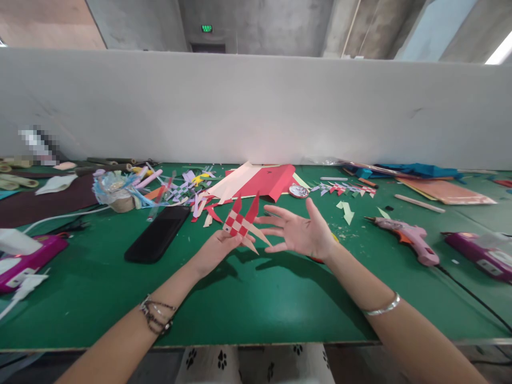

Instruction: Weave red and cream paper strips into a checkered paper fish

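Pinched in my left hand [219, 246] is a woven paper fish [237, 224], red and pale pink in a checkered pattern. Its pointed strip ends fan out, the red ones upward and the pink ones to the lower right. A small dark eye shows near the left thumb. My right hand [298, 230] is spread with its palm turned up, just right of the strip tips, and nothing lies in it. Whether its fingertips touch the paper I cannot tell. Part of a yellow and red object [334, 238] is hidden behind the right wrist.
A black phone [158, 234] lies left, and a pink glue gun [408, 237] right. Red paper sheets [266, 182], a round tin [298, 191] and woven paper pieces [348, 189] line the back. Purple power strips [36, 261] sit at both sides of the green table [256, 314].
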A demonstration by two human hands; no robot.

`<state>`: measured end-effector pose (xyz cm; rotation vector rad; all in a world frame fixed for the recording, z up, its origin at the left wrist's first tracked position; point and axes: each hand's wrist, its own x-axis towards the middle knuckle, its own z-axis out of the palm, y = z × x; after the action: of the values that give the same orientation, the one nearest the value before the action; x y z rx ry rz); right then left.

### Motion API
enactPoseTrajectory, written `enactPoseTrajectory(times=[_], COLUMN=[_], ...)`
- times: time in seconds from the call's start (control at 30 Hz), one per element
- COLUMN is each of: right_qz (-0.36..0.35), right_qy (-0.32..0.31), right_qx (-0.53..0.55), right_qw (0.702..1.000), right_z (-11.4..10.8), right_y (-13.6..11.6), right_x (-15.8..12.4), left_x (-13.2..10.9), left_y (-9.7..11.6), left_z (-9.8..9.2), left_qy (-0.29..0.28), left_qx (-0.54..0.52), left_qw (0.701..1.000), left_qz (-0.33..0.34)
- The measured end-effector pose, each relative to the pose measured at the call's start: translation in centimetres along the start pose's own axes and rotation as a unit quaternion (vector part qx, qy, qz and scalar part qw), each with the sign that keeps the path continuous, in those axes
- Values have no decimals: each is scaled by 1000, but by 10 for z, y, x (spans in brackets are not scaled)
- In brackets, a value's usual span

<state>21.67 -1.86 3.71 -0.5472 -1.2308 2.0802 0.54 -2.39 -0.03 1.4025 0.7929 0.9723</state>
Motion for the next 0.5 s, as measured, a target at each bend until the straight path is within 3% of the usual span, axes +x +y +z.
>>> enactPoseTrajectory(times=[0.1, 0.17, 0.37, 0.43, 0.5], right_qz=[55, 82, 39, 12, -36], right_qy=[-37, -45, -9, 30, 108], right_qx=[-17, -40, -104, -119, -144], right_qw=[998, 995, 994, 992, 983], right_z=[6, 8, 7, 5, 2], right_y=[7, 9, 3, 1, 1], right_x=[2, 3, 1, 1, 2], left_x=[-2, -2, 3, 5, 7], left_y=[5, 7, 3, -1, -3], left_z=[3, 5, 4, 2, 1], left_qy=[-88, -90, 43, 79, 125], left_qx=[29, 55, 38, -3, -51], left_qw=[995, 993, 997, 996, 990], left_qz=[-28, -46, -50, -47, -51])
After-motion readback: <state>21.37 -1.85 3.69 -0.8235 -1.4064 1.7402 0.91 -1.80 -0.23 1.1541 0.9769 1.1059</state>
